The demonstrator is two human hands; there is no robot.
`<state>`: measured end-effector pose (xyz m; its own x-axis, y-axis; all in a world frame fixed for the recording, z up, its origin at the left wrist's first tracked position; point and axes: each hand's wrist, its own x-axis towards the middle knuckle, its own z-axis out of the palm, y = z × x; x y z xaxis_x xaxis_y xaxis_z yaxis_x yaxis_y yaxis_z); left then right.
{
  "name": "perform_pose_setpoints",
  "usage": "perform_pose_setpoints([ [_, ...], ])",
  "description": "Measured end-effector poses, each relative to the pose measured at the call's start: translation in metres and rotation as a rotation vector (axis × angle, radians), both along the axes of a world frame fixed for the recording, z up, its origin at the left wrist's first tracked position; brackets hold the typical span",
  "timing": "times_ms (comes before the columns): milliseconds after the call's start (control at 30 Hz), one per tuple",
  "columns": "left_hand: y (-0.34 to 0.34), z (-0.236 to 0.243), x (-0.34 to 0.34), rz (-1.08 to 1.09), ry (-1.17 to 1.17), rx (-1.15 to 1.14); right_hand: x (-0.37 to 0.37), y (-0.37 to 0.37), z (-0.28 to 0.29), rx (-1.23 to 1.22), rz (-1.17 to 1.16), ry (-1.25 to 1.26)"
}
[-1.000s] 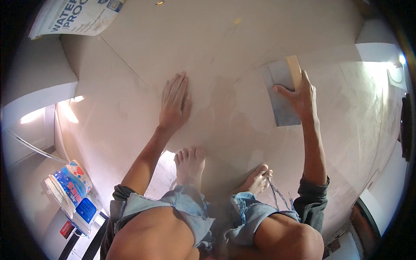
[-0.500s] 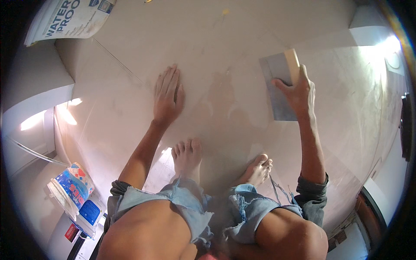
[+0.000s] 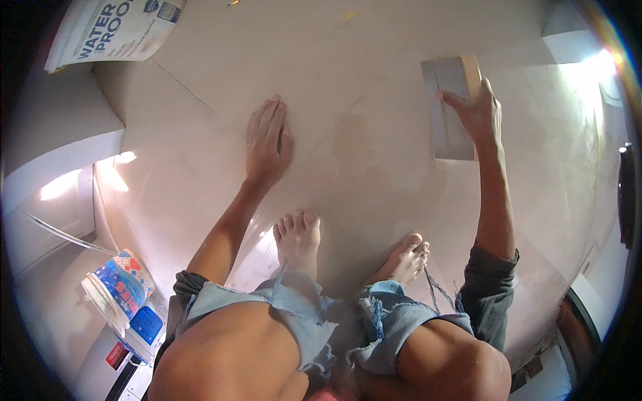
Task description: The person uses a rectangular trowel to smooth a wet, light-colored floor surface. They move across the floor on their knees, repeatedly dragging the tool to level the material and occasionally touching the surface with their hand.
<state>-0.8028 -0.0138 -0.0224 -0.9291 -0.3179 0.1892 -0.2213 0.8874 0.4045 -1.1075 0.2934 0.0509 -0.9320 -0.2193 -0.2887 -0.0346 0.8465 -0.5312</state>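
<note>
Person squats barefoot on a smooth pale floor [image 3: 374, 40], grey-beige with a faint sheen and thin straight seams. Right hand [image 3: 478, 110] grips a flat rectangular trowel [image 3: 447, 110], a dull grey metal blade with a light wooden handle along its far edge. Fingers are curled over the handle and the thumb reaches onto the blade. The blade appears to lie flat on the floor, though the fisheye bend makes contact hard to judge. The trowel sits upper right, well apart from the left hand.

Left hand [image 3: 267, 144] rests palm-down on the bare floor. Its fingers are straight and close together, flat open, holding nothing.

Both bare feet [image 3: 299, 237] are planted on the floor between the arms, below frayed denim shorts [image 3: 294, 314]. A dark rolled sleeve covers the right elbow.

Upper left, a white sack [image 3: 110, 30] with blue print lies at the floor edge. Lower left, a tipped white plastic bucket [image 3: 120, 291] carries a blue and red label.
</note>
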Motion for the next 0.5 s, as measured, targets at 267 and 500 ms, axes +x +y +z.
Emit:
perform_pose_setpoints([
  [267,-0.001,0.001,0.004,-0.006,0.014,-0.007,-0.002,-0.03,0.003,0.03,0.191,0.143],
  [500,0.0,0.0,-0.001,-0.013,0.02,0.023,-0.009,-0.023,-0.003,-0.026,0.128,0.086],
])
